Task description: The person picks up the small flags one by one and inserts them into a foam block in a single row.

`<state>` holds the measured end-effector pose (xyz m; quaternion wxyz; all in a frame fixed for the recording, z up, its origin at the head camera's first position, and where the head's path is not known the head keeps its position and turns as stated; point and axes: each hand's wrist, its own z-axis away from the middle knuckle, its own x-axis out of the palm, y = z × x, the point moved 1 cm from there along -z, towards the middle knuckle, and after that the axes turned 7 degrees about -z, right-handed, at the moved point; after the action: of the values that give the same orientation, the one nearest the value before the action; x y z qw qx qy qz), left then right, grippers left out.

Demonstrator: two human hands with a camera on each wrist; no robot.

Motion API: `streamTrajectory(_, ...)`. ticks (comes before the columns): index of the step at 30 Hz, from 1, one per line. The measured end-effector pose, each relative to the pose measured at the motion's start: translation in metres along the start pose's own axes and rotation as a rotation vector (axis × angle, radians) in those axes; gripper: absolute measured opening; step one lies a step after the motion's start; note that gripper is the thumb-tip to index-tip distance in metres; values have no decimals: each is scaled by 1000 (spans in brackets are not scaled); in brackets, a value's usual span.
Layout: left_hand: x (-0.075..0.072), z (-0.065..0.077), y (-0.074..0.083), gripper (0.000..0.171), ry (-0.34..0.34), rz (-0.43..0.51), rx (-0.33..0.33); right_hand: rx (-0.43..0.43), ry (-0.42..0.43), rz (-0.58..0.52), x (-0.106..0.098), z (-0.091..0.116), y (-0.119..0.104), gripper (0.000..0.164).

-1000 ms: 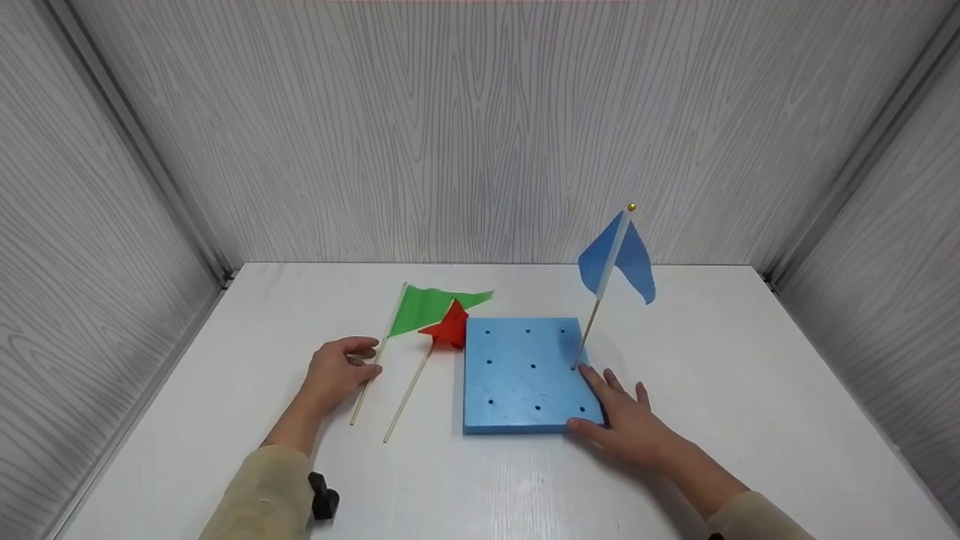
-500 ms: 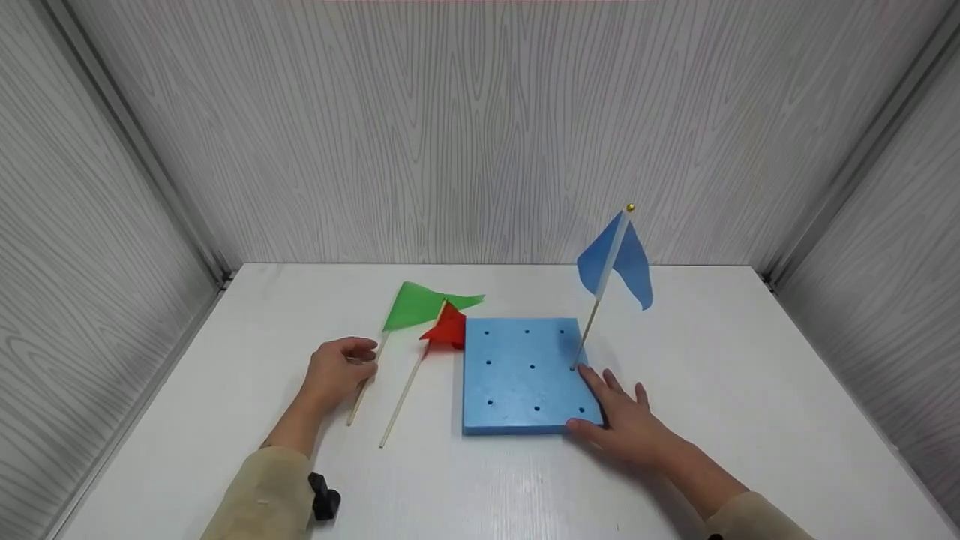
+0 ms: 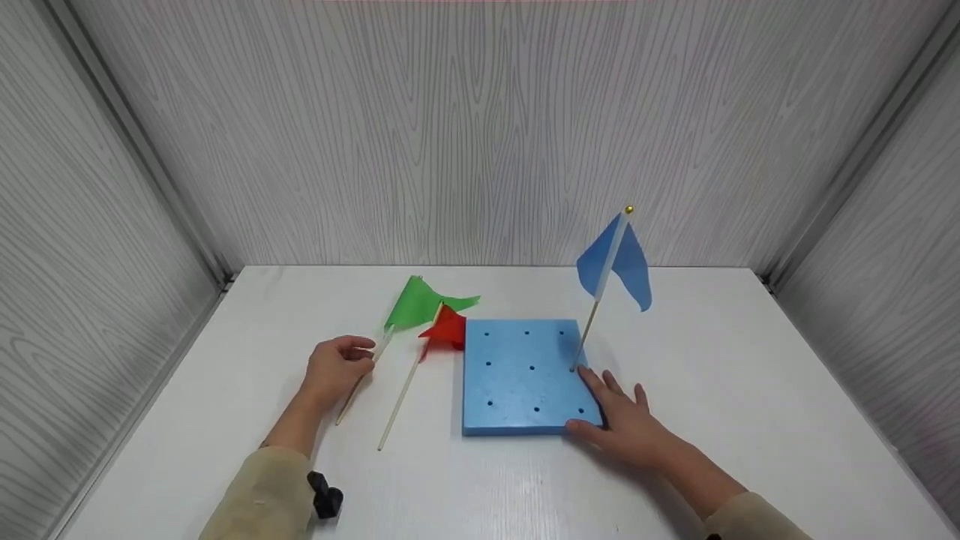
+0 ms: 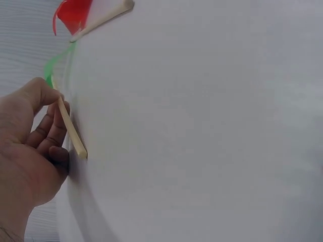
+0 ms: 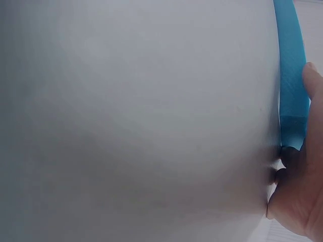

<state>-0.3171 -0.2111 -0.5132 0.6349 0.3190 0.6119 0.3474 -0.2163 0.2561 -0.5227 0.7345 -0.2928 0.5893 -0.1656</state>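
My left hand [image 3: 335, 373] pinches the wooden stick of a green flag [image 3: 414, 304] between thumb and fingers. In the left wrist view the lower end of the stick [image 4: 74, 133] juts out past the fingers, close over the table. A red flag [image 3: 448, 328] lies to the right, its tip overlapping the green cloth. My right hand [image 3: 628, 425] rests on the right edge of a blue board [image 3: 514, 386] with rows of small holes, fingers spread and thumb at the front corner. From a hole beside the index finger rises a blue flag [image 3: 632, 266] on a tilted stick.
The white table [image 3: 442, 495] is backed by a grey wood-grain wall [image 3: 450, 135], with similar panels on both sides. A small black object [image 3: 326, 496] is by the left sleeve [image 3: 262, 491].
The green flag's stick has turned in my left hand, its lower end swinging left, and its cloth has shifted slightly. The red flag has moved a little left. My right hand stays put.
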Motion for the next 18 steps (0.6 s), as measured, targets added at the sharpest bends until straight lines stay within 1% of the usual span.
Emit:
streamTrajectory(3, -2, 1, 2, 33, 4, 61, -18, -2, 0, 2, 0, 0, 0, 102)
streamTrajectory(7, -5, 1, 4, 35, -8, 114, -39, -5, 2, 4, 0, -1, 0, 102)
streamTrajectory(13, -15, 2, 15, 36, -21, 187, -14, -19, 8, 5, 0, -3, 0, 101)
streamTrajectory(18, -22, 2, 30, 33, -32, 197, 22, -13, 4, 10, 0, -5, -1, 102)
